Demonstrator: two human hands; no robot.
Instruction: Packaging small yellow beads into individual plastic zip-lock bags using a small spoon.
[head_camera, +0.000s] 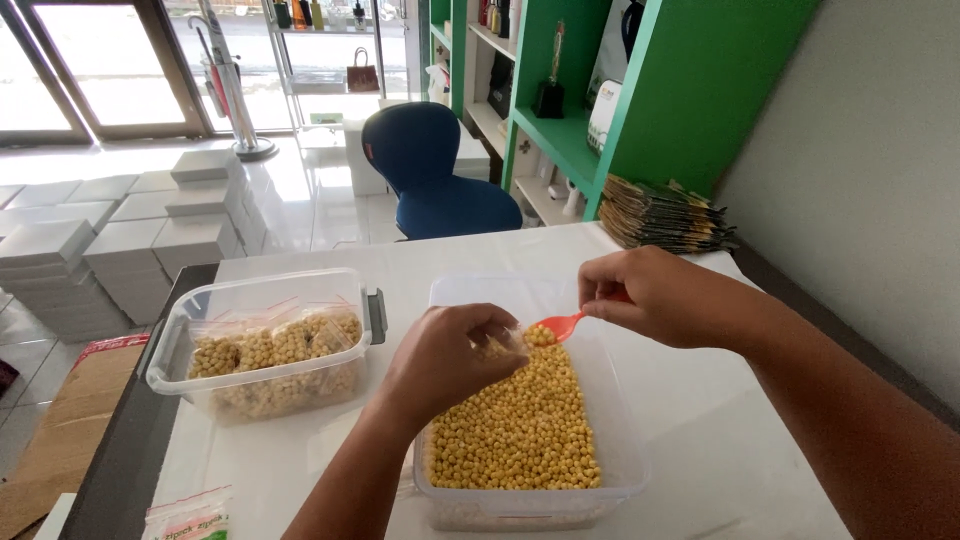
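The orange spoon (558, 325) is pinched at its handle by the right hand (660, 297), fingers closed around it, and its bowl points left, loaded with a few yellow round grains. It hangs over the far part of a clear plastic tub (610, 400) that sits on the white tabletop (720, 460) near the middle of the scene. The left hand (450, 355) is just to the left of the spoon's bowl, fingers curled tight on a small clear bag (505, 343) that is only partly visible behind the knuckles; the bag's mouth sits right at the tip of the spoon. The tub below holds a loose heap of yellow grains (520, 425), piled mostly toward its near and left side, with bare plastic at the far end.

To the left, well apart from the hands, stands a second clear container (262, 345) with a dark latch on its right side; it is filled with small sealed bags (275, 345) of the same grains. At the near left edge of the tabletop lies a pack of empty zip bags (190, 515). At the far right corner rests a stack of dark flat pouches (665, 215). Beyond the tabletop are a blue chair (435, 170), green shelving (640, 90), and stacks of white boxes (120, 235) on the tiled floor.
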